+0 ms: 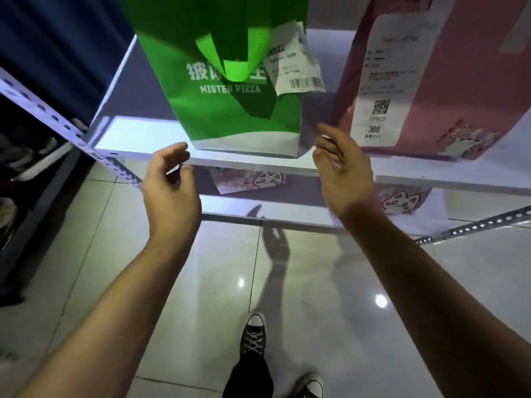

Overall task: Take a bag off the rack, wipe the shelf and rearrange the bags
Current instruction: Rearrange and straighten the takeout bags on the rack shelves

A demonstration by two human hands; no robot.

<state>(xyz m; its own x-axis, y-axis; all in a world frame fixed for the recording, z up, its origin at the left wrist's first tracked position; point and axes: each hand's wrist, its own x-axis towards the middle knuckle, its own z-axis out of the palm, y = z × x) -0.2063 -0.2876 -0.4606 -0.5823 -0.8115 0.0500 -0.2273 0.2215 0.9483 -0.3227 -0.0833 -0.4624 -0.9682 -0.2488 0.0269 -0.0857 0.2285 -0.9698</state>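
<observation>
A green "Mister Pizza" bag (230, 110) with a receipt stapled on stands upright on the white shelf (138, 136). To its right stands a pink bag (448, 90) with a long white label. My left hand (169, 188) hovers in front of the shelf edge, just left of the green bag's bottom corner, fingers curled and apart, holding nothing. My right hand (342, 173) is at the gap between the two bags, fingers loosely bent, empty, near the green bag's right corner.
A lower shelf (230, 208) holds pink bags with a cat print (258, 179). Perforated metal rack posts (51, 116) run at the left and at the right (488, 222). Below is glossy tiled floor (201, 282) with my shoes (253, 334). Shoes lie in the dark area at left.
</observation>
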